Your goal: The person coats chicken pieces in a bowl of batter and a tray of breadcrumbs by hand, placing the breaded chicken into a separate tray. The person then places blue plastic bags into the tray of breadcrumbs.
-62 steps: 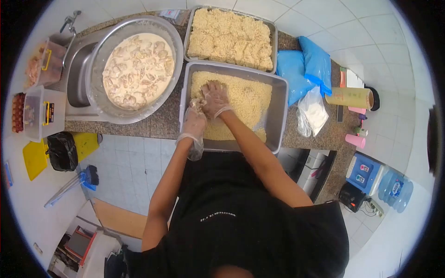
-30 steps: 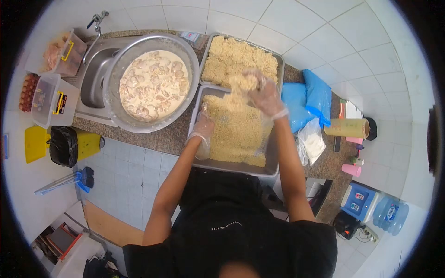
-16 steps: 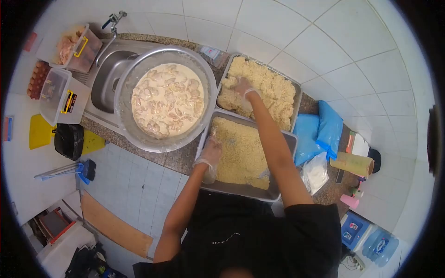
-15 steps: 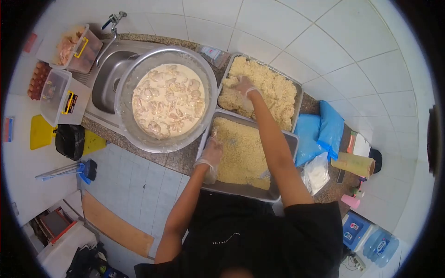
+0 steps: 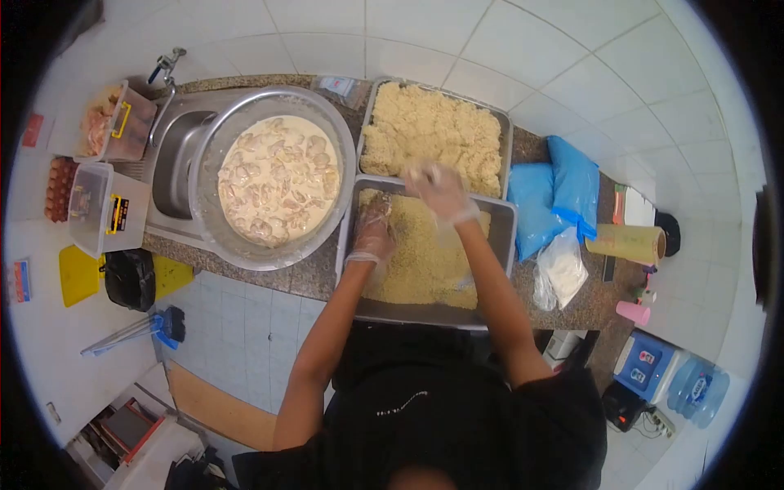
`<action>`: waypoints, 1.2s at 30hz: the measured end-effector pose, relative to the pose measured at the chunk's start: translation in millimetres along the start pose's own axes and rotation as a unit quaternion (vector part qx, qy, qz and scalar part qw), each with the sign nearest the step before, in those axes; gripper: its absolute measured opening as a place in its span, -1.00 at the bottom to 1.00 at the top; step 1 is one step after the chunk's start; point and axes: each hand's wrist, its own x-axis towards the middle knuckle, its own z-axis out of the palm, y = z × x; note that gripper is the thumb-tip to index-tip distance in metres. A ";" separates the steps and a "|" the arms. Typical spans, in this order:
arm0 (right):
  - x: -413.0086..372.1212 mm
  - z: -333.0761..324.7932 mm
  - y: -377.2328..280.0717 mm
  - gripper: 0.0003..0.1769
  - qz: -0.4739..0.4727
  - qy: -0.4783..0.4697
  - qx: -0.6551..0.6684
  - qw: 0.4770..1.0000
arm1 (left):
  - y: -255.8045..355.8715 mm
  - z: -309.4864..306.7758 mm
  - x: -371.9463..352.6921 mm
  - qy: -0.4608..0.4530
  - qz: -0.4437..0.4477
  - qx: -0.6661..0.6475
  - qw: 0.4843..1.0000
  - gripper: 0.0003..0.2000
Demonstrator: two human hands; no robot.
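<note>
Both hands wear clear plastic gloves. My left hand [image 5: 373, 235] is at the left side of the near tray [image 5: 408, 314], which holds yellowish crumbs [image 5: 420, 265]; its fingertips bend around something small that I cannot make out. My right hand [image 5: 441, 192] hangs over the back edge of that tray, blurred by motion, so its fingers and anything in them are unclear. Behind it stands the far tray [image 5: 508, 151], heaped with pale crumb-coated pieces [image 5: 433, 126]. To the left, a big metal bowl [image 5: 204, 192] holds raw meat pieces in creamy liquid [image 5: 278, 180].
A sink [image 5: 174, 167] and tap [image 5: 167, 69] lie left of the bowl, beside plastic boxes [image 5: 102, 208] and eggs [image 5: 60, 188]. Right of the trays are blue bags [image 5: 535, 212], a bag of white powder [image 5: 563, 273], a roll of film [image 5: 625, 242] and a pink cup [image 5: 633, 312].
My right hand has come back from the far tray's pile to above the near tray's back edge. My left hand remains in the near tray, its fingers now more bent. The view has shifted slightly.
</note>
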 end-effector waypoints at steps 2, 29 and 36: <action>-74.8 24.7 63.0 -0.68 -0.001 0.055 -0.153 0.987 | -12.9 34.3 -13.1 -0.240 -0.048 0.133 0.960 -0.44; -109.8 104.7 103.6 -0.26 0.120 -0.066 -0.338 0.931 | 58.4 -34.0 -63.2 -0.110 -0.255 -0.276 0.920 -0.59; -92.6 30.7 88.0 -0.35 0.127 -0.249 -0.210 0.937 | 64.3 -34.0 -57.1 -0.074 -0.221 -0.215 0.948 -0.64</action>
